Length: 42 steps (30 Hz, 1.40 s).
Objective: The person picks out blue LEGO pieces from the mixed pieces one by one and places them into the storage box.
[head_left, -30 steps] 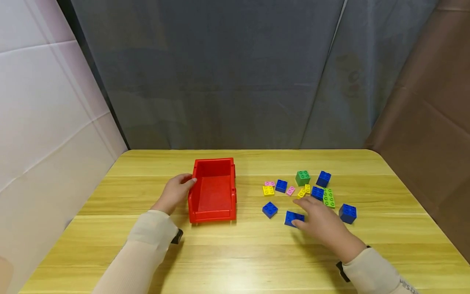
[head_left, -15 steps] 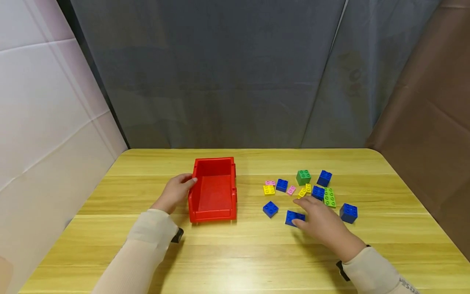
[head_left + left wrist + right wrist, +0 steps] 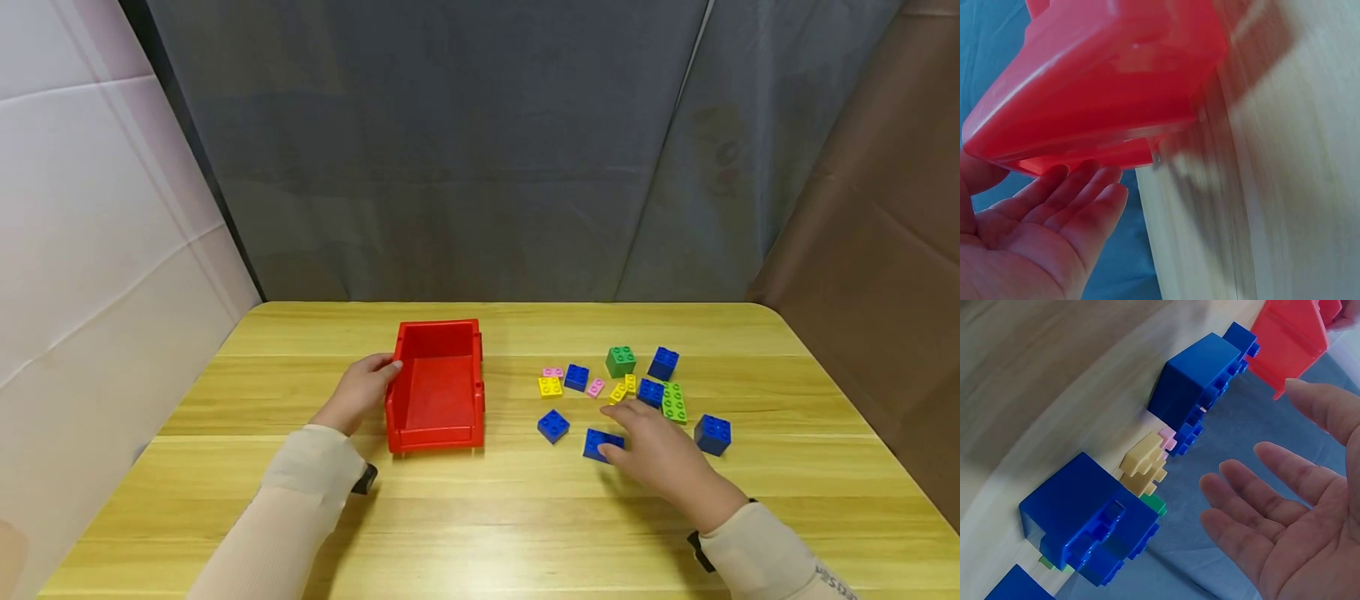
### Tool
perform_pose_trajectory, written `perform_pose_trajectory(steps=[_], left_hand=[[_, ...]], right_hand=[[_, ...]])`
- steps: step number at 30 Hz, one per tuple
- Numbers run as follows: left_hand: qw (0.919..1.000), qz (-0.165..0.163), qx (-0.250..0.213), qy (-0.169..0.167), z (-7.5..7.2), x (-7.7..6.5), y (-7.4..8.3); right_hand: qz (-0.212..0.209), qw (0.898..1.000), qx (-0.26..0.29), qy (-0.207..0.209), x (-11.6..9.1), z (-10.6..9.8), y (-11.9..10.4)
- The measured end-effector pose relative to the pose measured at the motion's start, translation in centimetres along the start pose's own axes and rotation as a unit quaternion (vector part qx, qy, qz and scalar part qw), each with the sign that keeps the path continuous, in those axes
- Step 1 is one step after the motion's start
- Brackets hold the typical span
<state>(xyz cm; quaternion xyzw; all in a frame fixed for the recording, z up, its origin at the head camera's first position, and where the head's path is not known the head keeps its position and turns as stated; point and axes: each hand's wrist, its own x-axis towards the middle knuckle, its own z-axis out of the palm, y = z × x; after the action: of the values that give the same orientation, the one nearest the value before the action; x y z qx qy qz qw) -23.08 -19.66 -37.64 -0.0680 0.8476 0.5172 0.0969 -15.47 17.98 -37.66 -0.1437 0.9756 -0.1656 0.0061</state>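
I log: left hand [image 3: 358, 393] pinching the red bin [image 3: 438, 437]; right hand [image 3: 663, 454] spread near a blue brick [image 3: 596, 445]; step, apparently pickup; next, presumably closing on it.

Head view: high, forward-down over table [image 3: 465, 508]; 2 wrist views: close, tilted, sharing red bin [image 3: 441, 396].

The bin [image 3: 441, 392] and bricks [image 3: 712, 435] look glossy plastic, the tabletop [image 3: 480, 500] smooth wood, the backdrop [image 3: 450, 167] matt cloth.
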Motion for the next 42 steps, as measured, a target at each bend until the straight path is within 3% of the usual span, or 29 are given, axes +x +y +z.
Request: perform_pose_trajectory(steps=[12, 23, 35, 42], left_hand=[[0.9992, -0.008, -0.038, 0.0, -0.05, -0.14, -0.21], [0.9989, -0.015, -0.042, -0.016, -0.29, -0.17, -0.37], [0.9955, -0.022, -0.09, -0.019, -0.12, -0.08, -0.38], [0.9949, -0.033, -0.095, -0.012, 0.0, 0.1, -0.6]], right_hand=[[-0.002, 1.0, 0.001, -0.003, 0.22, 0.2, -0.1], [0.006, 1.0, -0.002, -0.011, 0.62, 0.46, -0.26], [0.024, 0.999, -0.008, -0.04, 0.75, 0.51, -0.51], [0.033, 0.997, -0.018, -0.063, 0.95, 0.51, -0.82]])
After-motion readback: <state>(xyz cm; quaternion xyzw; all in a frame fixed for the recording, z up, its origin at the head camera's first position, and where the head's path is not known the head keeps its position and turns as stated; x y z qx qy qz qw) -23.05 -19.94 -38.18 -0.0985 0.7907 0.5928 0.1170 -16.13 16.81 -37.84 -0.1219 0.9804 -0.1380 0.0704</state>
